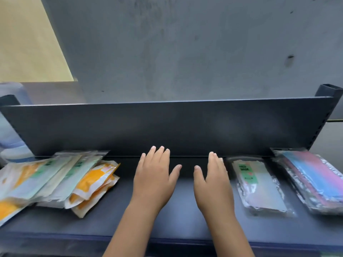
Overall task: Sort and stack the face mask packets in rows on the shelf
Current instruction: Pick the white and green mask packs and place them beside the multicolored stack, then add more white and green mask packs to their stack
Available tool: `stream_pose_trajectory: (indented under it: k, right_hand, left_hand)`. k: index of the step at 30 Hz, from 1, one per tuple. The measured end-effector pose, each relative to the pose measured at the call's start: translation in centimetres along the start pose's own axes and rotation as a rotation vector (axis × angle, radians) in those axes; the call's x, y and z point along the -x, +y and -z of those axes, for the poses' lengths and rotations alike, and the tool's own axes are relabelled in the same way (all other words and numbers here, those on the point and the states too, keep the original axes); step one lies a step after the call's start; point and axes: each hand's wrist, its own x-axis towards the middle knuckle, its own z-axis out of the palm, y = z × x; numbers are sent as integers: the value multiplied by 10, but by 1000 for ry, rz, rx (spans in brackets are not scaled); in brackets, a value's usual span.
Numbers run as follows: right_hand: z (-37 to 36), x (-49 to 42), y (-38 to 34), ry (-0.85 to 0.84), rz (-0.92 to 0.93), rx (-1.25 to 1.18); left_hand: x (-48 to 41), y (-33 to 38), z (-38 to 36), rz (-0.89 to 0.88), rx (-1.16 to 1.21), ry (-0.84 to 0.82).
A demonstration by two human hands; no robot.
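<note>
Reaching over the dark grey metal shelf (115, 216), we see the left hand (154, 175) and the right hand (213, 179) side by side, palms down, fingers spread, gripping nothing. Left of them lies a loose heap of orange-and-white and pale green face mask packets (61, 179). Right of them lie a clear packet with a green label (259, 184) and a clear packet of blue and pink masks (313, 180), both flat and apart.

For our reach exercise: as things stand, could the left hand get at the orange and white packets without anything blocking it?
Probably yes. The left hand lies flat and empty on the shelf, with only bare shelf between it and the orange and white packets.
</note>
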Motion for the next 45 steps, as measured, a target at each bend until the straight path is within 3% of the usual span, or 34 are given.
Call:
stream_pose_trajectory:
  k: [17, 25, 33, 38, 45]
  right_hand:
    - [-108, 43, -91, -287, 38, -162]
    - [-180, 63, -151, -240, 61, -229]
    - [-262, 93, -242, -116, 46, -195]
    - [-295, 118, -283, -208, -196, -540]
    - [-318, 132, -309, -221, -351, -576]
  left_hand:
    - [37, -155, 21, 229, 85, 10]
    - [51, -275, 54, 317, 121, 32]
    - [43, -396, 92, 324, 395, 16]
    - [55, -445, 98, 369, 476, -86]
    - [60, -476, 93, 433, 554, -156]
